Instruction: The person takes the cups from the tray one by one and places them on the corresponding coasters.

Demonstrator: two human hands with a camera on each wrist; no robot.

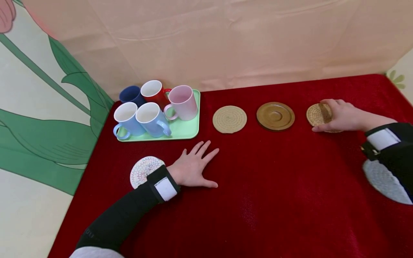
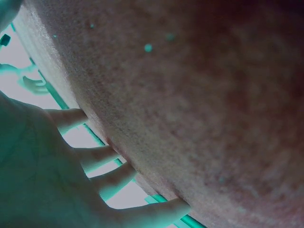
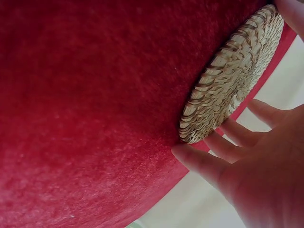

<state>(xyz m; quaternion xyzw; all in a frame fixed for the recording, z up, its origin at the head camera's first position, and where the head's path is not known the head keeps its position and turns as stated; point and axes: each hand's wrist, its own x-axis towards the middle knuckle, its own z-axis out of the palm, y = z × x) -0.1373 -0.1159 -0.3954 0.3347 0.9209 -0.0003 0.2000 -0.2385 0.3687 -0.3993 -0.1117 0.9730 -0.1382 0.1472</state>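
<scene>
Right hand (image 1: 345,116) pinching woven coaster (image 1: 314,114) across opposite edges, tabletop (image 1: 274,200) 2 o'clock. Low rim could slip free; drift toward 9 o'clock could bump wood coaster (image 1: 275,116). Left hand (image 1: 191,170) spread; dragging wristband (image 1: 166,188) could shift patterned coaster (image 1: 143,170), hand's 9 o'clock.

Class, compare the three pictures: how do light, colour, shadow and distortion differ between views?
Head view: fairly even light, with a dark patch, likely shadow, on the woven coaster beside the right hand; left wrist view: green cast over the left hand, background blown out, upper right murky; right wrist view: truer colour, weave fairly crisp, the red tablecloth's edge bowed, perhaps by the lens.
</scene>
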